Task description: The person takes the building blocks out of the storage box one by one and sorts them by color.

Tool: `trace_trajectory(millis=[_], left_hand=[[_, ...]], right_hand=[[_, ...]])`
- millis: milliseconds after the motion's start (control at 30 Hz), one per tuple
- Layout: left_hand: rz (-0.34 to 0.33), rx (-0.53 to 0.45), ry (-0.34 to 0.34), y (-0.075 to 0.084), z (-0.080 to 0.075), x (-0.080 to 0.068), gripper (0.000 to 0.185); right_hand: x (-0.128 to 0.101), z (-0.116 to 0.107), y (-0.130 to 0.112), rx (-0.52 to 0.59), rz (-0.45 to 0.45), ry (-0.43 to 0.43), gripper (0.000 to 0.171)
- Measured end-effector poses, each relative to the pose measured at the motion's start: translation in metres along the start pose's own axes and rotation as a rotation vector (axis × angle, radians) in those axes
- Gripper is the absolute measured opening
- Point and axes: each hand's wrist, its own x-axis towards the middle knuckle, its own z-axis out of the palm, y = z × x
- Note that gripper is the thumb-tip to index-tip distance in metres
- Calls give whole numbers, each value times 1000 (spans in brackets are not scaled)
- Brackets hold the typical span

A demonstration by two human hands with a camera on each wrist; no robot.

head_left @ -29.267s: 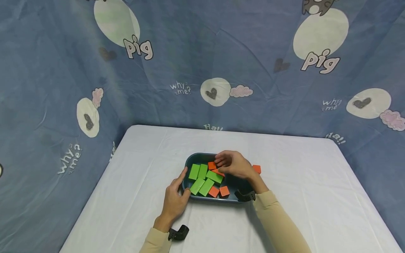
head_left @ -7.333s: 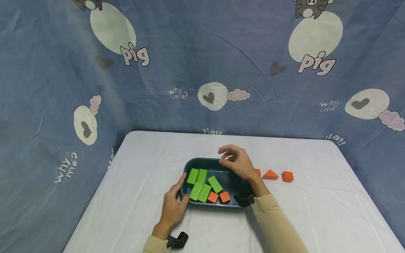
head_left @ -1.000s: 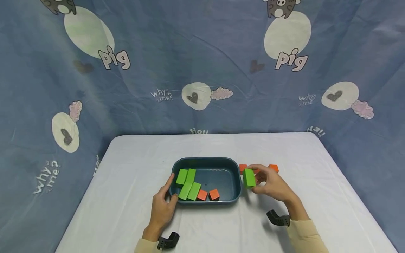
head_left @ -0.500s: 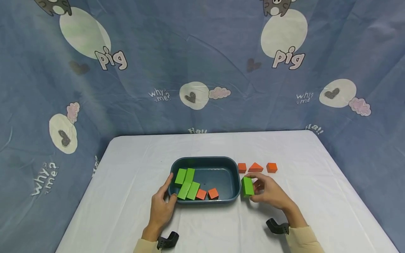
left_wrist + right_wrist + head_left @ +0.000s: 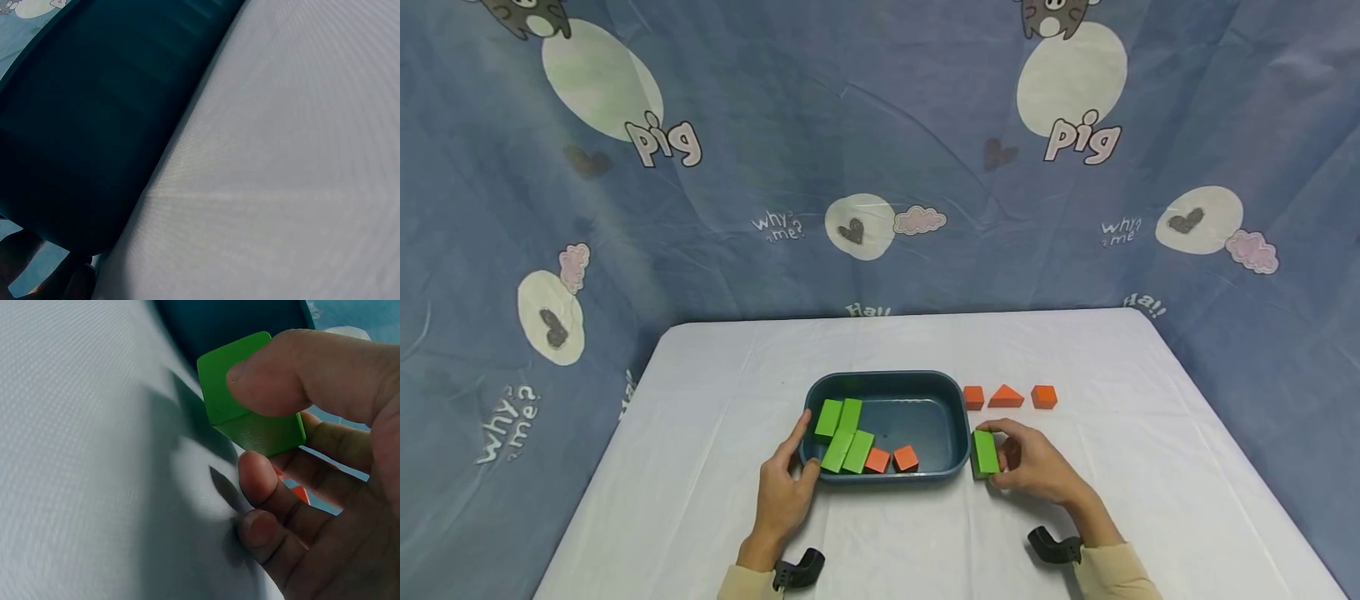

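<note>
A person's right hand (image 5: 1033, 471) is pinching a green rectangular block (image 5: 984, 452) between thumb and fingers, holding it at the white tablecloth (image 5: 925, 542) just beside the right wall of a dark teal tray (image 5: 958, 417); whether the block is touching the cloth cannot be told. The right wrist view is showing the thumb (image 5: 294, 372) pressing on the block's top face while the other fingers are curling under and behind it. The left hand (image 5: 782, 496) is resting against the tray's left rim, thumb and forefinger spread around the corner, steadying it. Inside the tray, four green blocks (image 5: 842, 433) are lying at the left end, with two small orange pieces (image 5: 891, 459) along the near wall. Beyond the right hand, two orange cubes (image 5: 973, 397) and an orange triangular piece (image 5: 1005, 397) are lying in a row on the cloth. The held block looks light, rigid and smooth-faced, likely painted wood or foam; gripping it across its long flat faces seems the surest hold, since its sharp edges could slip from fingertips. A blue cartoon-printed backdrop (image 5: 880, 150) is hanging behind the table.
</note>
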Motion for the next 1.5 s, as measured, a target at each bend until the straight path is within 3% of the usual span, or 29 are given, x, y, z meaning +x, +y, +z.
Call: trace_trajectory(millis=[367, 767, 1000, 1500], left_hand=[[9, 11, -4, -2, 0, 0, 75], [27, 9, -5, -1, -1, -1, 75], [30, 12, -2, 0, -1, 1, 73], [26, 7, -8, 0, -1, 2, 72]], right_hand=[[-4, 5, 4, -53, 94, -7, 69], [-3, 7, 4, -54, 98, -11, 70], [-5, 5, 7, 38, 84, 0, 85], [-8, -17, 2, 159, 21, 78, 81]])
